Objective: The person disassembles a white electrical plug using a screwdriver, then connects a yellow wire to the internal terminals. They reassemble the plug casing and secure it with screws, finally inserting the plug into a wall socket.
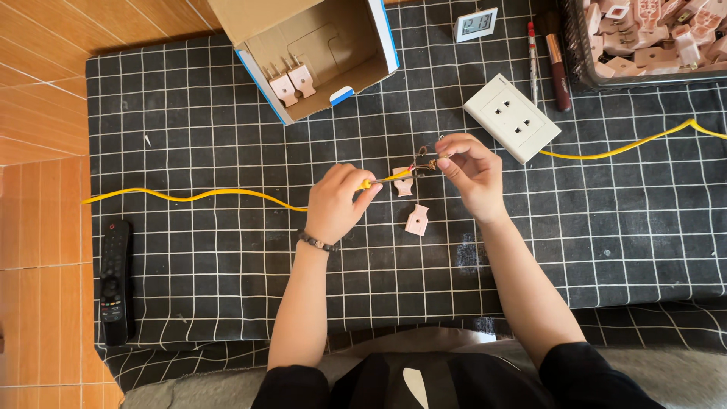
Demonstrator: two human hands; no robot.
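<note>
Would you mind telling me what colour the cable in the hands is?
Yellow cable, seen best in the head view.

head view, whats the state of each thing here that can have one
Brown cardboard box: open, on its side, two pink plugs inside.
Yellow cable: end stripped, held by both hands.
Pink plug shells: apart.
White wall socket: nothing plugged in.
Small white clock: display on.

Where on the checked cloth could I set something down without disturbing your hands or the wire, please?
Bare cloth lies between the remote control and the left hand, below the yellow wire, and right of the right hand, below the white socket plate. It is crowded along the top: cardboard box, small clock, pens, basket of plug shells.
</note>
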